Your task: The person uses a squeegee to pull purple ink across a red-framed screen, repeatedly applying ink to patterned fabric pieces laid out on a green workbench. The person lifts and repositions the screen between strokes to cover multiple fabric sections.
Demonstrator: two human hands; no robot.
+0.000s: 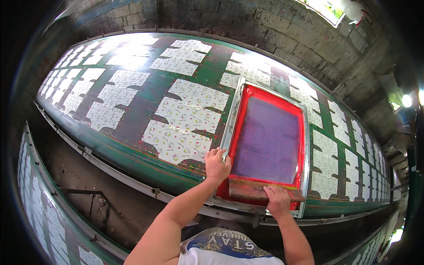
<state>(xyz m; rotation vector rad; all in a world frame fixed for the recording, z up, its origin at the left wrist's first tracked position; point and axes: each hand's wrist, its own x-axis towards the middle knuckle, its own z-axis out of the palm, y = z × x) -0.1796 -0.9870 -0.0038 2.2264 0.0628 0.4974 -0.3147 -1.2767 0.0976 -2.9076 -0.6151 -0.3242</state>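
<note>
A metal-framed printing screen (268, 140) with a purple mesh and red ink round its inner border lies on the long green table. At its near end my right hand (278, 201) grips a wooden squeegee (247, 190) stained with red ink, which lies across the frame's width. My left hand (217, 165) is closed on the left rail of the frame, near its lower corner. Just left of the screen lie printed white fabric pieces (181, 119) with small red and green figures. What the screen covers shows only faintly through the mesh.
The green printing table (152, 95) stretches far left and right, with rows of white cut fabric pieces. A metal rail (119, 174) runs along its near edge. Another table (48, 216) with fabric pieces stands at lower left. A block wall (282, 35) rises behind.
</note>
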